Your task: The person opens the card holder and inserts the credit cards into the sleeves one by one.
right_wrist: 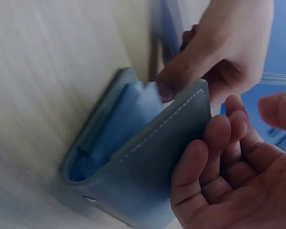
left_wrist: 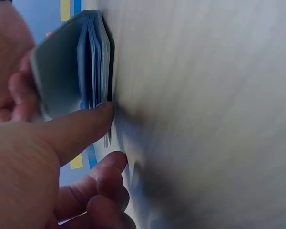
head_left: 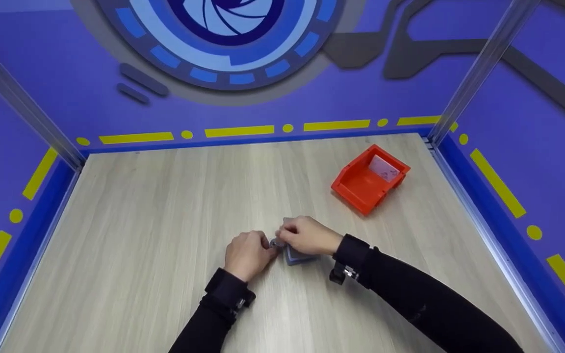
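A grey-blue card holder (head_left: 298, 257) stands partly opened on the table, with white stitching along its cover (right_wrist: 148, 171). Thin clear-looking sleeves (left_wrist: 91, 62) are fanned inside it. At its near open edge my left hand (head_left: 248, 255) has the thumb against the sleeves, with the other fingers curled below; it seems to pinch the edge. My right hand (head_left: 312, 237) touches the outside of the cover with bent fingers, its thumb held apart. A small silver round thing (head_left: 275, 242) shows between the hands, too small to identify.
An orange-red open bin (head_left: 361, 189) with a pale printed label (head_left: 384, 168) stands at the back right of the wooden table (head_left: 140, 220). Blue-violet panels (head_left: 282, 108) with metal corner posts close in the back and sides.
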The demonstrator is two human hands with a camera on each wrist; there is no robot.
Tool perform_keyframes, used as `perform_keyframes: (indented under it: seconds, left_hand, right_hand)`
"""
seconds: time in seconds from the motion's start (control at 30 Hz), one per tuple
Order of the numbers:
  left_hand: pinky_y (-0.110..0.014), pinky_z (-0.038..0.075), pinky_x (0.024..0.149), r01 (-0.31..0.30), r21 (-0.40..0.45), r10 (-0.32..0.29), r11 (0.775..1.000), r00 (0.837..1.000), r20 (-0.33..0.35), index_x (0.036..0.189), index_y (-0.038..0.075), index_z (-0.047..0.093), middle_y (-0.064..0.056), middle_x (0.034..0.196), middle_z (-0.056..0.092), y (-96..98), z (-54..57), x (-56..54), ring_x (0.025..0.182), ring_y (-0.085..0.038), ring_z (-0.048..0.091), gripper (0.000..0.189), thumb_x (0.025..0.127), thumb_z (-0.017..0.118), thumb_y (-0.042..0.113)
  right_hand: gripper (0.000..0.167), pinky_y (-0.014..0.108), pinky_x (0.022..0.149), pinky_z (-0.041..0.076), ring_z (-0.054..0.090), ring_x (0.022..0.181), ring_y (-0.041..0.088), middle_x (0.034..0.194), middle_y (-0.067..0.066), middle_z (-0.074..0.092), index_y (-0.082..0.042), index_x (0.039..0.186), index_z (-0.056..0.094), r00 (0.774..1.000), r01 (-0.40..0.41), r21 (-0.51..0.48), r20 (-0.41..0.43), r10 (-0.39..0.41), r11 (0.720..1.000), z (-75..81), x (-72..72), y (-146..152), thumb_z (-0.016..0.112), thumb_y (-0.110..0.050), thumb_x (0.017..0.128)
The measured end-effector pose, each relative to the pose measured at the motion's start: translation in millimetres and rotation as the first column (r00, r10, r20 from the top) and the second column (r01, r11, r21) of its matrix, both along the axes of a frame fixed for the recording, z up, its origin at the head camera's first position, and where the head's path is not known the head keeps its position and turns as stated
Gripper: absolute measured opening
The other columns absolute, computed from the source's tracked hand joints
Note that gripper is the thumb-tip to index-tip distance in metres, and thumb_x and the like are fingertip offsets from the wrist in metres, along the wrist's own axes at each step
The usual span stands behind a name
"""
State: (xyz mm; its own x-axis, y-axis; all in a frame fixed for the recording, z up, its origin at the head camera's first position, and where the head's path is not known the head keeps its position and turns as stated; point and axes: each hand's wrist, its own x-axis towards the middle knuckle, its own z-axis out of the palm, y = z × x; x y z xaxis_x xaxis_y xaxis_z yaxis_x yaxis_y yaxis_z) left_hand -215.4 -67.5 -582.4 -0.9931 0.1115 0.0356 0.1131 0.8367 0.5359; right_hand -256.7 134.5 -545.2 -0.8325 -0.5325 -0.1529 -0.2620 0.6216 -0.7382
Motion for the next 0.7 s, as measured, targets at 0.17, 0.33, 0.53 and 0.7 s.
perform_keyframes:
  seconds: [0.17,0.33,0.53,0.7]
  left_hand:
    - [-0.037,0.047,0.063,-0.003,0.000,0.003,1.000,1.000,0.023,0.084,0.016,0.075,-0.002,0.080,0.073,-1.1,1.4,-0.8,0.067,-0.018,0.061,0.027,0.085,0.093,0.037]
    - [-0.034,0.043,0.062,-0.003,0.020,0.002,1.000,0.999,0.052,0.091,0.015,0.077,0.001,0.080,0.070,1.6,4.6,-1.4,0.067,-0.017,0.058,0.028,0.086,0.091,0.038]
    - [-0.036,0.046,0.065,0.009,0.053,-0.011,0.999,0.999,0.041,0.108,0.014,0.082,-0.002,0.088,0.076,5.3,7.4,-0.9,0.072,-0.019,0.060,0.036,0.091,0.089,0.045]
    - [-0.044,0.058,0.075,0.042,0.065,-0.039,0.997,0.998,-0.038,0.119,0.012,0.083,-0.010,0.104,0.084,11.5,7.9,-2.1,0.087,-0.027,0.076,0.036,0.100,0.080,0.043]
  right_hand:
    - [0.031,0.024,0.063,0.035,0.046,0.067,0.008,0.068,-0.012,0.044,-0.021,0.070,0.055,1.000,0.025,0.056,-0.021,-0.024,0.998,-10.2,-0.1,3.7,0.063,-0.020,0.100]
    - [0.038,0.026,0.058,0.032,0.042,0.059,0.009,0.059,-0.012,0.041,-0.024,0.062,0.049,0.998,0.062,0.128,-0.033,-0.058,0.990,-12.3,-0.5,14.0,0.066,-0.021,0.096]
    - [0.043,0.027,0.056,0.030,0.040,0.055,0.009,0.054,-0.012,0.038,-0.024,0.058,0.048,0.992,0.121,0.178,-0.058,-0.113,0.977,-13.1,-2.0,28.4,0.071,-0.021,0.094]
    - [0.043,0.026,0.057,0.029,0.041,0.056,0.008,0.056,-0.012,0.040,-0.023,0.059,0.050,0.992,0.114,0.169,-0.071,-0.103,0.979,-15.4,-3.7,32.7,0.073,-0.022,0.096]
